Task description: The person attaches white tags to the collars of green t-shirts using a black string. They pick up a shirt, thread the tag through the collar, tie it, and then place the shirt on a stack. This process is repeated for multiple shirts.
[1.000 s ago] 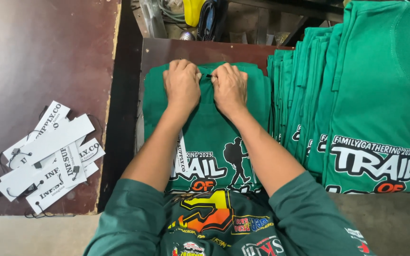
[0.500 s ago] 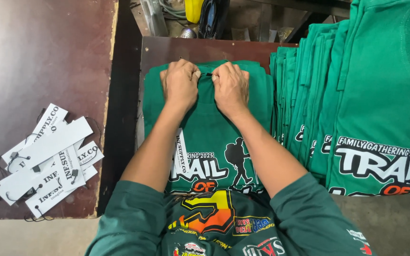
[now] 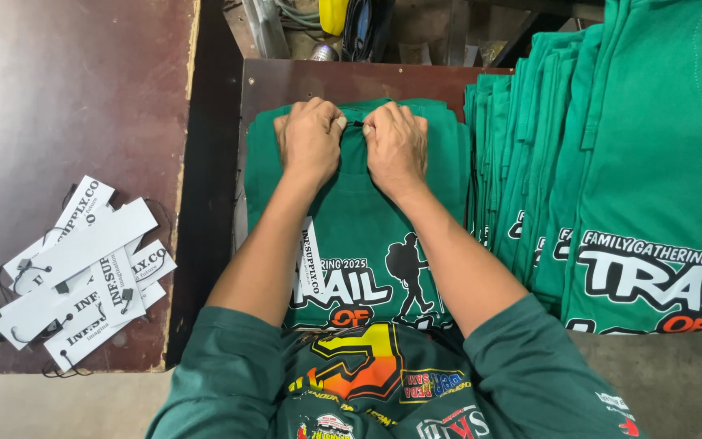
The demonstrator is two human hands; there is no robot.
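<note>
- Spread across the dark tabletop (image 3: 83,97): a green printed T-shirt (image 3: 359,236), lying flat at centre, collar end away from the wearer.
- Judged soft, light and limp; best taken at the collar edge, where cloth bunches.
- Stacked just beside it on the right: a pile of matching green shirts (image 3: 611,162).
- Left hand (image 3: 310,142) and right hand (image 3: 396,146) pressed on the collar, fingertips closed in a pinching grip on a small dark fastener (image 3: 357,123).
- Heaped at left, well apart: white paper hang tags (image 3: 83,268); no containers seen.
</note>
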